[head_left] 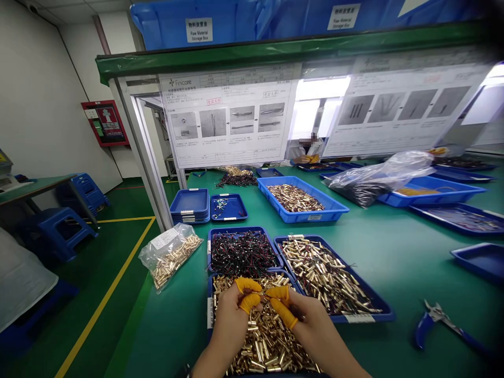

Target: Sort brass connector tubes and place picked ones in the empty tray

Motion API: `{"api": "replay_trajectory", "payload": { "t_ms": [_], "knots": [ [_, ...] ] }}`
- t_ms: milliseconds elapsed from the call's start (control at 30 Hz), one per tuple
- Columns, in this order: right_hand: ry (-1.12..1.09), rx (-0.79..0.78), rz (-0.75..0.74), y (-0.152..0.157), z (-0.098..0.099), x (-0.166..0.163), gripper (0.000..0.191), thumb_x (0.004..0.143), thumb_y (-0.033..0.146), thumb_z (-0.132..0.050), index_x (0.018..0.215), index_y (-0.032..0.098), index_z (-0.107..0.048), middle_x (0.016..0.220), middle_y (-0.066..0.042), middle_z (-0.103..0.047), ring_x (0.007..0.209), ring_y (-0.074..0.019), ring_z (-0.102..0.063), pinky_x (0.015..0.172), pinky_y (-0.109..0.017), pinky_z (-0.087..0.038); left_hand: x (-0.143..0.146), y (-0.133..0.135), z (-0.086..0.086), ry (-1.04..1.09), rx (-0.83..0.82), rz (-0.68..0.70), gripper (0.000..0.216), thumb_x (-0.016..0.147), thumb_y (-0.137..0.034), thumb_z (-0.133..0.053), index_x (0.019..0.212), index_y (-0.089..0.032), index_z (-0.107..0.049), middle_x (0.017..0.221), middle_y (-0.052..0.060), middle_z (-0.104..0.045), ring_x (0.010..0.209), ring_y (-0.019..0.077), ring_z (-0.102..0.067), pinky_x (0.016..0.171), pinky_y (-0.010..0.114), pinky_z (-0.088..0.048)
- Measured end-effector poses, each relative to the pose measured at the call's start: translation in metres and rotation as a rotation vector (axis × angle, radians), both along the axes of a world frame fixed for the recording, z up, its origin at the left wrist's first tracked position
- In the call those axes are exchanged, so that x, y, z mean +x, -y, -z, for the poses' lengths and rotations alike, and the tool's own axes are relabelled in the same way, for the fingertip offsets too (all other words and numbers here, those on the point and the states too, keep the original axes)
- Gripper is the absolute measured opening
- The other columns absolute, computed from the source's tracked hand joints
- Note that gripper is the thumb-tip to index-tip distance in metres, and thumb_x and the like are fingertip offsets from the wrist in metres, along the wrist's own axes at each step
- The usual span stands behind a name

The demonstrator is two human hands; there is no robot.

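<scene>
Tubes, short, gold-coloured metal, fill a rectangular blue plastic tray along the near edge of the green bench. Left hand and right hand, yellow-cotted, meet above, nearly closed, pinching a small piece, too hidden to identify. Beyond: black-and-red wires in second blue tray.

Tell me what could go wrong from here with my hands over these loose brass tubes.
The small piece pinched between the left hand and right hand, too tiny to identify, could slip and get lost among the loose brass tubes below. Black and red wires heaped in the adjoining tray might stray in too.
</scene>
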State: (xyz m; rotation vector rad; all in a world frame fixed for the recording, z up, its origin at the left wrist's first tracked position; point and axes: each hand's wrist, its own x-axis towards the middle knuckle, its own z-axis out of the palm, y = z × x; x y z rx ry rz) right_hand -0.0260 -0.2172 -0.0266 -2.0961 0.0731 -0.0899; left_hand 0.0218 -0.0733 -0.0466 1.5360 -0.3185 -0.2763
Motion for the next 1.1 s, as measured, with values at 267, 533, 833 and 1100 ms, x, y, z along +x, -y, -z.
{"api": "replay_trajectory", "payload": {
  "t_ms": [267, 533, 833, 1100],
  "knots": [
    [-0.045, -0.091, 0.004, -0.002, -0.003, -0.001, 0.028, 0.074, 0.034, -0.044, 0.058, 0.012, -0.050, 0.055, 0.001, -0.047, 0.051, -0.0021, -0.030, 0.049, -0.013, -0.020, 0.000, -0.002, 0.001, 0.047, 0.058, 0.016, 0.016, 0.076, -0.019, -0.049, 0.088, -0.014, -0.058, 0.073, 0.003, -0.061, 0.069, 0.0157, -0.057, 0.068, 0.027, -0.044],
    [0.054, -0.030, -0.025, 0.001, 0.001, 0.000, 0.014, 0.075, 0.028, -0.043, 0.075, 0.015, -0.047, 0.066, 0.000, -0.057, 0.057, -0.0034, -0.046, 0.050, -0.011, -0.031, -0.006, -0.006, -0.004, 0.380, 0.417, 0.072, 0.018, 0.080, -0.014, -0.046, 0.088, -0.016, -0.062, 0.090, 0.006, -0.062, 0.087, 0.0191, -0.055, 0.074, 0.026, -0.040],
    [-0.140, 0.236, -0.061, -0.007, 0.009, 0.001, 0.012, 0.074, 0.026, -0.044, 0.072, 0.016, -0.038, 0.051, 0.008, -0.044, 0.039, 0.0009, -0.037, 0.039, -0.009, -0.026, -0.010, -0.004, -0.004, 0.278, 0.467, 0.135, 0.012, 0.078, -0.015, -0.049, 0.083, -0.014, -0.060, 0.089, 0.006, -0.062, 0.085, 0.0194, -0.054, 0.073, 0.026, -0.037],
    [-0.366, 0.961, -0.213, -0.007, -0.003, 0.001, 0.055, 0.060, 0.053, -0.065, 0.091, 0.016, -0.040, 0.064, 0.003, -0.055, 0.050, -0.0045, -0.056, 0.053, -0.016, -0.046, -0.008, -0.007, -0.013, 0.136, 0.208, 0.070, 0.012, 0.076, -0.021, -0.051, 0.080, -0.014, -0.060, 0.084, 0.005, -0.060, 0.080, 0.0170, -0.052, 0.072, 0.024, -0.038]
  ]
}}
